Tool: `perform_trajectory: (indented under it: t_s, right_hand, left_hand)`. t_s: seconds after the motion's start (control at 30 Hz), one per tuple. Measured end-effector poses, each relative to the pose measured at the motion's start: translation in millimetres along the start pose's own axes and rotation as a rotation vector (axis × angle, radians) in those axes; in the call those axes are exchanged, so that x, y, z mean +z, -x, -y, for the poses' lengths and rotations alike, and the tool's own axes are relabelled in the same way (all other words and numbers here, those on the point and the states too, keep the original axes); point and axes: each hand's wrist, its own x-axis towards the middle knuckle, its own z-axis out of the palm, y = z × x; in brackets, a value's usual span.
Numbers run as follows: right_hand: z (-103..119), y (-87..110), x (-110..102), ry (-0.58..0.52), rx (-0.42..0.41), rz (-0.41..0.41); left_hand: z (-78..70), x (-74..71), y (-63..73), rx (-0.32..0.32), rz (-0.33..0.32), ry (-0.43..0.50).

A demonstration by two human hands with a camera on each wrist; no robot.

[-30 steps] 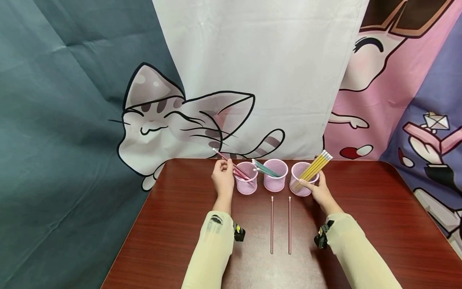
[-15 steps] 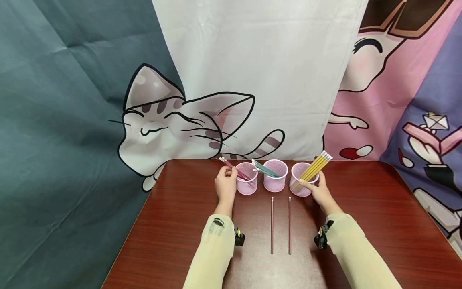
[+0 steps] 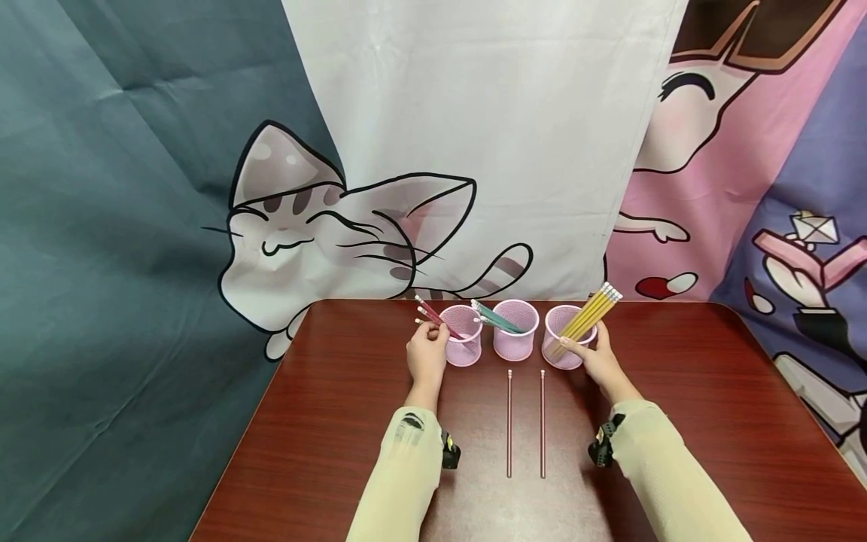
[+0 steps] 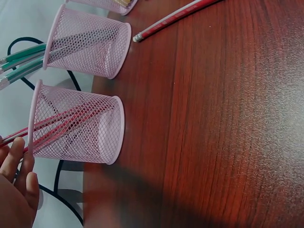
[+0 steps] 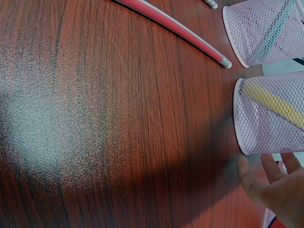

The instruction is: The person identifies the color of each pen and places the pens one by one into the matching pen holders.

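Three pink mesh pencil cups stand in a row near the table's far edge. At the left cup [image 3: 463,352], my left hand [image 3: 427,357] pinches a red pencil by the rim, its lower part inside the cup. Several red pencils [image 4: 71,121] slant in that cup, eraser ends up and leftward. Teal pencils [image 3: 497,319] lean in the middle cup [image 3: 515,346]. My right hand [image 3: 603,366] holds the right cup [image 3: 552,324] from its right side, thumb across the front and fingers behind. A bundle of yellow pencils [image 3: 591,313] tilts right inside it.
Two red pencils, a left one [image 3: 509,425] and a right one [image 3: 543,425], lie parallel on the brown wooden table [image 3: 305,452], erasers toward the cups. A printed cloth backdrop [image 3: 542,150] hangs right behind the far edge.
My left hand has lowered a red pencil into the left cup and moved slightly right and down toward the rim. The right hand has stayed on its cup.
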Motion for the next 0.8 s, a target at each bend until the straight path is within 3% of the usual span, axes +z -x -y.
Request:
perform_trajectory:
  t_s: [0.3, 0.6, 0.8]
  right_hand:
    - [1.2, 0.1, 0.5, -0.01, -0.009, -0.004]
    - [27.4, 14.8, 4.1, -0.062, 0.001, 0.011]
    - [35.3, 21.6, 4.5, -0.036, 0.016, 0.015]
  left_hand:
    - [5.4, 0.7, 1.8, 0.023, 0.015, -0.09]
    - [10.5, 1.0, 5.1, 0.055, 0.015, -0.138]
    - [8.3, -0.5, 6.4, 0.081, 0.029, -0.147]
